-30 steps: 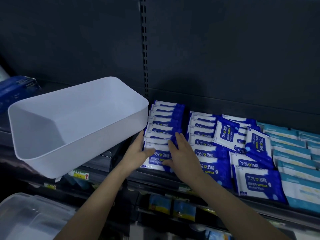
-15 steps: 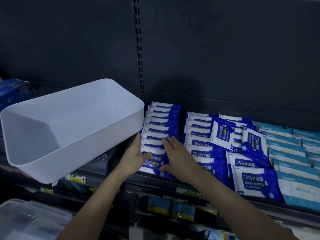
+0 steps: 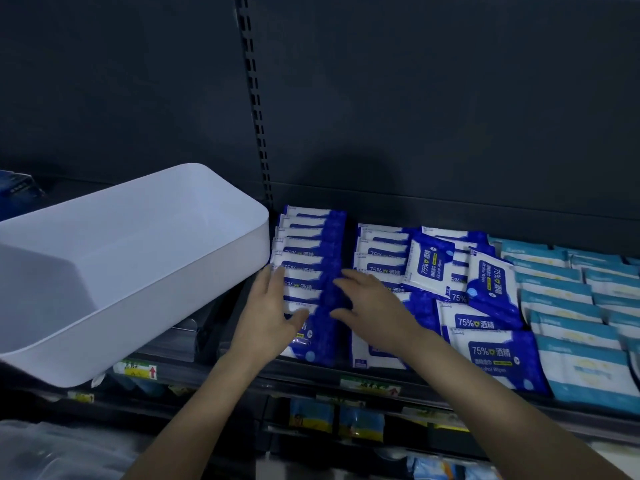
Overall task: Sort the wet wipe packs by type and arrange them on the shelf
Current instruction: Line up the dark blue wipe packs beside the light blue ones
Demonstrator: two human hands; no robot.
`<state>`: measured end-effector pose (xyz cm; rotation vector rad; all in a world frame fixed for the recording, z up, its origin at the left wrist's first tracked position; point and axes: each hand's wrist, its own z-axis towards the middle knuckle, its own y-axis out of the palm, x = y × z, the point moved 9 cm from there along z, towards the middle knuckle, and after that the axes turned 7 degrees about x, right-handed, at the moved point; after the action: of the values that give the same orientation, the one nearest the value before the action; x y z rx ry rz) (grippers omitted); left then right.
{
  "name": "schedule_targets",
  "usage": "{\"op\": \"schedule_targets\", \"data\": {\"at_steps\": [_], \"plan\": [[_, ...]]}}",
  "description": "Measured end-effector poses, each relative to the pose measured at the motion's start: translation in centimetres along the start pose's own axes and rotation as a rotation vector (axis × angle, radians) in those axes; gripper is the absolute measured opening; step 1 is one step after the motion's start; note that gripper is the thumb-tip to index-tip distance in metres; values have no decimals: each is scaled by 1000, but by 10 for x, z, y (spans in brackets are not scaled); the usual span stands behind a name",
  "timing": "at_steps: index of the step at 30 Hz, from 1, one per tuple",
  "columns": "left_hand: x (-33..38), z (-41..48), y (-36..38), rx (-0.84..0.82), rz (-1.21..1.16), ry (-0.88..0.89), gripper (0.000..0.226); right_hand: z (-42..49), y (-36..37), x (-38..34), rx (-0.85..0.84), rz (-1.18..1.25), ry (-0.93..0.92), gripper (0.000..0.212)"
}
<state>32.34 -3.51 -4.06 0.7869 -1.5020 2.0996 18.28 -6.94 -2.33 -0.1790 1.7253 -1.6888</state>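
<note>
Dark blue and white alcohol wipe packs lie overlapped in rows on the shelf (image 3: pixel 381 384). My left hand (image 3: pixel 268 315) rests with straight fingers on the left side of the leftmost row (image 3: pixel 311 244). My right hand (image 3: pixel 372 304) lies flat, fingers spread, on that row's right side and over the second row (image 3: pixel 381 251). Two blue packs (image 3: pixel 429 268) (image 3: pixel 491 289) lie turned sideways on top of the middle rows. Light blue packs (image 3: pixel 561 299) fill the rows at the right.
An empty white plastic bin (image 3: pixel 138 282) sits tilted on the shelf just left of the packs, its corner close to my left hand. A slotted upright (image 3: pixel 254 98) runs up the dark back panel. Lower shelves hold small goods (image 3: pixel 336 419); a clear tub (image 3: pixel 45 452) is at bottom left.
Both hands have shifted slightly along the leftmost row, the right hand spreading its fingers and moving a little right. The packs in that row look more squared up.
</note>
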Motion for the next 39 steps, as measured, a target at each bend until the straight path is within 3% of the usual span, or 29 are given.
{"op": "schedule_targets", "data": {"at_steps": [4,8,12,18,21,25,27,30,33,36,39], "plan": [[28,12,13,35,83,98,68,-4,-31,44,74,0,116,49],[54,26,43,-66,12,81,63,-16,-54,97,95,-35,246,44],[94,43,78,-164,-47,146,54,-36,-82,157,158,-97,386,21],[132,76,140,-314,-25,109,35,-61,-98,211,127,-80,582,28],[137,84,162,-357,16,70,36,-63,-98,222,141,-2,609,51],[135,93,173,-366,-56,-47,51,-62,-94,232,89,72,623,73],[133,96,173,-342,-103,-100,50,-61,-100,238,141,151,651,68],[128,101,166,-265,-119,-116,29,-66,-117,251,278,228,776,62],[124,103,157,-202,-285,-181,7,-69,-118,257,268,229,871,57],[128,102,141,-169,-376,-159,9,-66,-109,251,242,211,859,44],[129,99,121,-165,-373,-110,8,-62,-110,248,329,176,836,42]]}}
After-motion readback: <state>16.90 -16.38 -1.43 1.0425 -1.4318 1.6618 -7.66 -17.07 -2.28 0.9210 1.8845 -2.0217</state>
